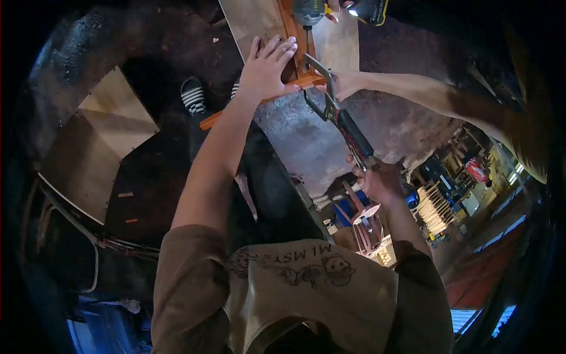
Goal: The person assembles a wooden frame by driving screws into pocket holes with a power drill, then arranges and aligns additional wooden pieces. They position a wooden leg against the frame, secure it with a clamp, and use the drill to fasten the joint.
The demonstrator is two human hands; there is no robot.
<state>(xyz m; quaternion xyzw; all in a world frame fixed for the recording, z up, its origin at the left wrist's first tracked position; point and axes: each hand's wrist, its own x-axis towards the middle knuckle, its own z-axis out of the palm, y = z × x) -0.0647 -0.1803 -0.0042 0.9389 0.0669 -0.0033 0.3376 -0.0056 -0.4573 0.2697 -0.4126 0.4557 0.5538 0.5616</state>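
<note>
Left hand (270, 68) open, fingers spread over orange-brown frame (288, 19) on pale flat board (250, 19). Right hand (380, 179) closed round C-shaped metal clamp (352, 131), jaws at frame corner. Co-worker's hand (345, 84) beside clamp; thin-bitted drill (308, 13) over wood.

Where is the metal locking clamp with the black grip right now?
In the head view, that clamp is just right of centre, in the person's right hand, its jaws at the edge of the orange-brown wooden frame.

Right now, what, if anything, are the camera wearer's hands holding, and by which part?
The right hand holds the clamp by the rear end of its handles; the left hand lies spread on the orange wood.
</note>
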